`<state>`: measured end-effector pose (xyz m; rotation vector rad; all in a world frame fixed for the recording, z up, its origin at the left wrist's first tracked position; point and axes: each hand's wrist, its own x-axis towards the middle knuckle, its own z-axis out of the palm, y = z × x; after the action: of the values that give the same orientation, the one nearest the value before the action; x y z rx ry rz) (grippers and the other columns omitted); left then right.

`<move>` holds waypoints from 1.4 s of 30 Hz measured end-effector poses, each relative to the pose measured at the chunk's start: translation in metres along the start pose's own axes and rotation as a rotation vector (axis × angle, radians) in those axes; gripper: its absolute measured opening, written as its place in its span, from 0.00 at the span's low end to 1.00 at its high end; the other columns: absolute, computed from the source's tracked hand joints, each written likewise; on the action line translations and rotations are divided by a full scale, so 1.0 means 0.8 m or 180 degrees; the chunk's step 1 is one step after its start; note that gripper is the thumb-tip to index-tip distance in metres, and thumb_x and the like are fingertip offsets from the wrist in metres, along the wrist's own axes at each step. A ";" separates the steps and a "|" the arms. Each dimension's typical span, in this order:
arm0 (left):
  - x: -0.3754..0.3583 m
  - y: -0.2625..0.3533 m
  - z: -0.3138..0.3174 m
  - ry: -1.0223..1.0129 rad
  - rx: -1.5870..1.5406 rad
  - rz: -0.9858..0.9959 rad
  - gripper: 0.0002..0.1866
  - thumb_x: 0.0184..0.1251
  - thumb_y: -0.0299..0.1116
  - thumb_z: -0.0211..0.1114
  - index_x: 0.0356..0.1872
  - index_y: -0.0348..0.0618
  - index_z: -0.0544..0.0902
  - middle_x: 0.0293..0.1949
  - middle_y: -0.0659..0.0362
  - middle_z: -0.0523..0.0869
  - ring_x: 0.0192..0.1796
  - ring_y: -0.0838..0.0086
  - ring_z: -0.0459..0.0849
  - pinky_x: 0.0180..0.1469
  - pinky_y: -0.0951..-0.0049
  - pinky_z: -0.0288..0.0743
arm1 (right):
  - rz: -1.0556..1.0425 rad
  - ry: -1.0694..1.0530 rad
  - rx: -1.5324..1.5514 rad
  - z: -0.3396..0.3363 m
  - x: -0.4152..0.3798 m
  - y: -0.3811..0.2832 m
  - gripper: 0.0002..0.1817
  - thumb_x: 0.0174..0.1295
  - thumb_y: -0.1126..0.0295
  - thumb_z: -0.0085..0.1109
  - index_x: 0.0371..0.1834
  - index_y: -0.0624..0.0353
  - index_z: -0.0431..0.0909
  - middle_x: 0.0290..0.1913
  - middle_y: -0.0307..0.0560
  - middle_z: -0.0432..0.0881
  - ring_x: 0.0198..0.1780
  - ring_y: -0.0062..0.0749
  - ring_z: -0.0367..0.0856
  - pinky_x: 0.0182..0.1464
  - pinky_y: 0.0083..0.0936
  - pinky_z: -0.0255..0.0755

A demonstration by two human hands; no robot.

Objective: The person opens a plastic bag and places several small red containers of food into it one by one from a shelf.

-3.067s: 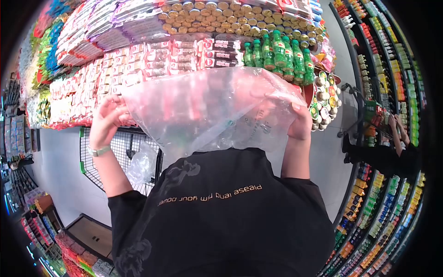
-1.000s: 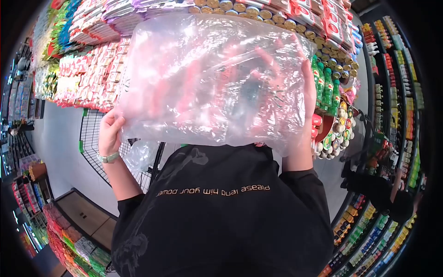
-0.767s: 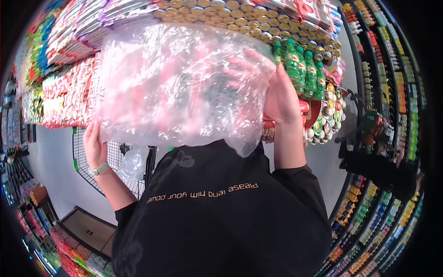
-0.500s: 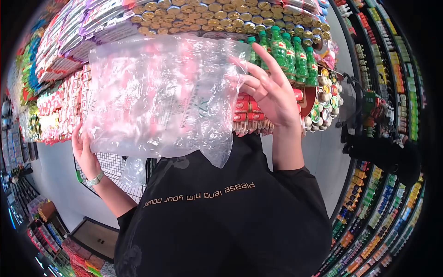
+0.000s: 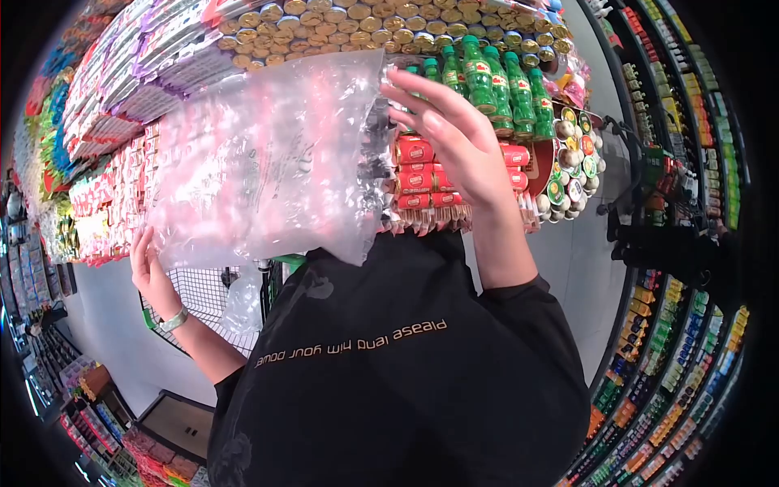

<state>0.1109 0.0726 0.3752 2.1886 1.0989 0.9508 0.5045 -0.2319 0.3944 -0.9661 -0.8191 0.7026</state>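
Observation:
A large clear plastic bag (image 5: 260, 162) with faint printing is spread out in front of my chest. At its lower left corner is my left hand (image 5: 152, 272), closed on the film, with a light watch on the wrist. Beside the bag's right edge, my right hand (image 5: 454, 134) has its fingers stretched out towards the left; the fingertips are at or just by the film. Green bottles (image 5: 479, 77) and red cans (image 5: 415, 180) are behind and beside my right hand. Pink and red packs show blurred through the bag.
Gold-topped cans (image 5: 357, 31) line the display's back, with white and purple packs (image 5: 122, 73) at the left. Round tubs (image 5: 572, 166) stand on the right. A shopping cart (image 5: 199, 292) holding crumpled clear plastic (image 5: 243, 302) is below the bag. A person in dark clothes (image 5: 673, 252) stands near the right shelves.
The bag's right edge has shifted left and looks straighter. My right hand has moved slightly left, its fingers less spread and no longer lying over the film. My left hand is slightly lower.

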 end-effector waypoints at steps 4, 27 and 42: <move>-0.002 0.026 0.008 0.0162 0.1171 0.0456 0.13 0.73 0.22 0.56 0.53 0.35 0.85 0.62 0.50 0.81 0.66 0.62 0.78 0.67 0.64 0.71 | -0.0008 -0.0554 0.0009 -0.018 -0.054 -0.026 0.20 0.74 0.69 0.52 0.63 0.70 0.77 0.65 0.56 0.79 0.68 0.45 0.76 0.71 0.40 0.68; -0.044 0.285 0.179 -0.1208 0.0315 0.1768 0.22 0.52 0.32 0.77 0.25 0.40 0.67 0.23 0.56 0.68 0.25 0.63 0.69 0.29 0.64 0.63 | 0.4542 -0.0261 -0.1966 -0.135 -0.291 0.284 0.51 0.61 0.31 0.58 0.66 0.75 0.74 0.65 0.66 0.79 0.67 0.48 0.77 0.67 0.33 0.70; -0.034 0.267 0.201 -0.1705 0.0413 0.1354 0.10 0.51 0.19 0.62 0.24 0.40 0.68 0.22 0.52 0.72 0.26 0.55 0.75 0.30 0.61 0.68 | 0.3996 0.0649 -0.1339 -0.142 -0.322 0.279 0.44 0.59 0.47 0.68 0.71 0.70 0.69 0.68 0.57 0.76 0.68 0.41 0.74 0.67 0.33 0.68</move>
<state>0.3244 -0.0866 0.4130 2.6251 0.4639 0.4004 0.4349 -0.3994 0.0842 -1.9194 -0.0740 1.4846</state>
